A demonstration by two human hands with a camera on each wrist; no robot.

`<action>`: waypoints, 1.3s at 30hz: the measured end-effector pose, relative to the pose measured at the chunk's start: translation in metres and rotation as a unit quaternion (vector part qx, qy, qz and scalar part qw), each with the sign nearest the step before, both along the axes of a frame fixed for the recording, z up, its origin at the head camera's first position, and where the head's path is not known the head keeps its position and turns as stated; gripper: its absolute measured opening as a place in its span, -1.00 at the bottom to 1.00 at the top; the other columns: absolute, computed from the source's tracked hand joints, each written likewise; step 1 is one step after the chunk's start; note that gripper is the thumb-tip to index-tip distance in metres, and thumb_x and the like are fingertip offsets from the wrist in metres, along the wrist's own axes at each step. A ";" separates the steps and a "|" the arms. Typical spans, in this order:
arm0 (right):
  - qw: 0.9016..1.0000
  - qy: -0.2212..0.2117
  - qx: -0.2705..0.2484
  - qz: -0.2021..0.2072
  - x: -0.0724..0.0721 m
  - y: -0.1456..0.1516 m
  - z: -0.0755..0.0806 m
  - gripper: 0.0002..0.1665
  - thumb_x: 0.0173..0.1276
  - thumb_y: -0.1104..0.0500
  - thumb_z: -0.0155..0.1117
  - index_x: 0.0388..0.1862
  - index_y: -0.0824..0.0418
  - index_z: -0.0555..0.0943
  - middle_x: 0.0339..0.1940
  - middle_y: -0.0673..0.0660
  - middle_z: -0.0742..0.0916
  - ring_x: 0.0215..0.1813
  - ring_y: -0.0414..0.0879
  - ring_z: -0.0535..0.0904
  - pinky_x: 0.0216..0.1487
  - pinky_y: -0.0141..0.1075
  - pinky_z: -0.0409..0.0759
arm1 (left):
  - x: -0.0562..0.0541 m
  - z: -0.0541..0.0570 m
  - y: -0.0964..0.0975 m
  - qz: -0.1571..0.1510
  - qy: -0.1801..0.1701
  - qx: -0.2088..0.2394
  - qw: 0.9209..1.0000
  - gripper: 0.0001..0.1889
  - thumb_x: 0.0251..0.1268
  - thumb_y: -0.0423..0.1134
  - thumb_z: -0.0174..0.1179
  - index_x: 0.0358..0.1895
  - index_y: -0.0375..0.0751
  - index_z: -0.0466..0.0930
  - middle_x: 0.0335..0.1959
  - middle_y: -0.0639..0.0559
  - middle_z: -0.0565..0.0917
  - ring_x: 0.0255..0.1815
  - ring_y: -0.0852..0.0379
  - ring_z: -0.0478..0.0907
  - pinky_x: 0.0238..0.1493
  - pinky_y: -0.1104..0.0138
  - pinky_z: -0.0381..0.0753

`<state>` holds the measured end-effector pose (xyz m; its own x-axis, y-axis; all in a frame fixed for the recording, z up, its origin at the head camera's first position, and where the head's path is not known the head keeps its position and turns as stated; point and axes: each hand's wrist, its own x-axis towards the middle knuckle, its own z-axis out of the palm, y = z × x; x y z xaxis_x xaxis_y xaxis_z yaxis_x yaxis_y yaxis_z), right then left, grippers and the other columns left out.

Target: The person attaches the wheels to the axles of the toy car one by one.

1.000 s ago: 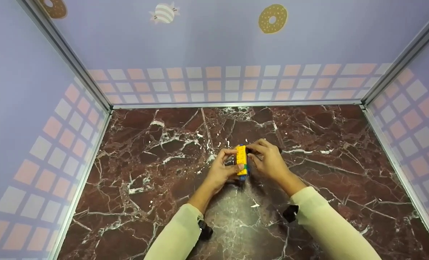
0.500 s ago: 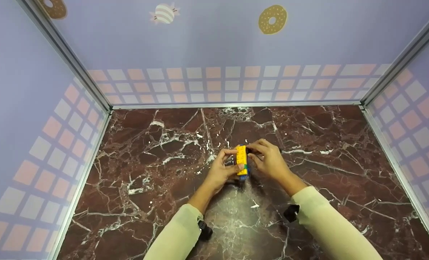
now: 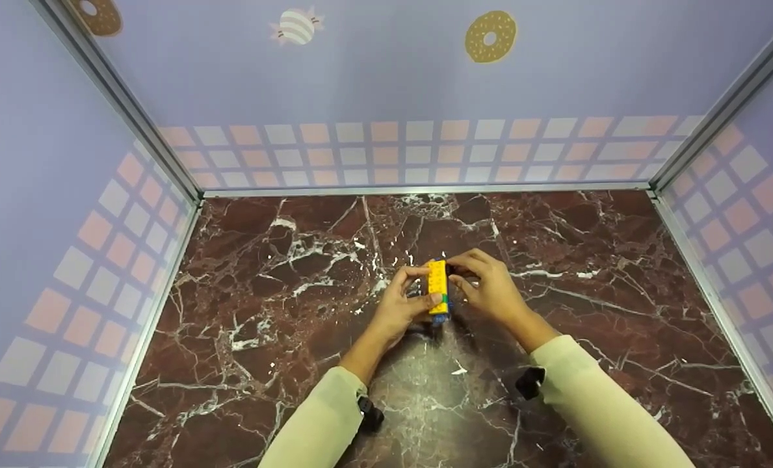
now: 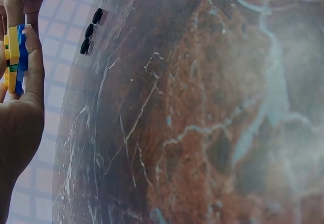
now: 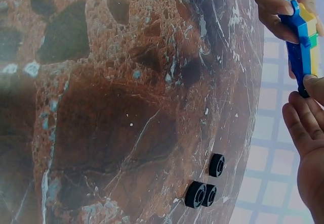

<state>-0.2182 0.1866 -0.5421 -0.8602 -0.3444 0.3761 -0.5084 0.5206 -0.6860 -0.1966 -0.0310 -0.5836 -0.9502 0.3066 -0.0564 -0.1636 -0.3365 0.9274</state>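
Note:
A small toy block car, yellow on top with a green band and a blue base, is held just off the marble surface. My left hand grips it from the left, thumb on its near end. At its far right end, my right hand pinches a small black wheel against the blue base. In the right wrist view, the blue base faces the camera, and the thumb and fingers mostly hide that wheel. Whether the wheel is seated on the car cannot be made out.
Three loose black wheels lie on the marble tabletop near my right hand; the head view mostly hides them behind it. Lilac checkered panels wall in the back and both sides.
The toy car has shifted very slightly right and away from me, with both hands keeping their hold. My right wrist has drifted a little to the right.

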 end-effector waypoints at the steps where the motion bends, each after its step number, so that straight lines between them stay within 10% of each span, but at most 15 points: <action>1: 1.000 0.000 -0.002 0.002 0.000 0.000 0.000 -0.67 0.49 0.41 0.47 0.20 0.43 0.75 0.06 0.31 0.78 0.04 0.21 0.84 0.13 -0.03 0.91 | 0.000 0.000 0.000 -0.001 0.002 0.001 1.000 -0.44 0.46 -0.55 0.37 0.43 -0.38 0.37 0.76 -0.25 0.27 -0.09 0.07 0.83 -0.14 0.18 0.96; 39: 0.998 0.007 0.054 -0.010 -0.004 0.032 -0.012 -0.56 0.42 0.37 0.53 0.26 0.40 0.74 0.11 0.34 0.80 0.03 0.32 0.81 0.12 0.16 0.88 | 0.001 -0.003 0.003 0.001 0.009 0.019 1.000 -0.52 0.42 -0.61 0.36 0.29 -0.58 0.38 0.81 -0.24 0.20 0.00 0.05 0.80 -0.05 0.20 0.95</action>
<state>-0.2218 0.2190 -0.5538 -0.8622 -0.3659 0.3503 -0.5063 0.6013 -0.6182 -0.1959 -0.0281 -0.5868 -0.9519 0.3053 -0.0275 -0.1457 -0.3716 0.9169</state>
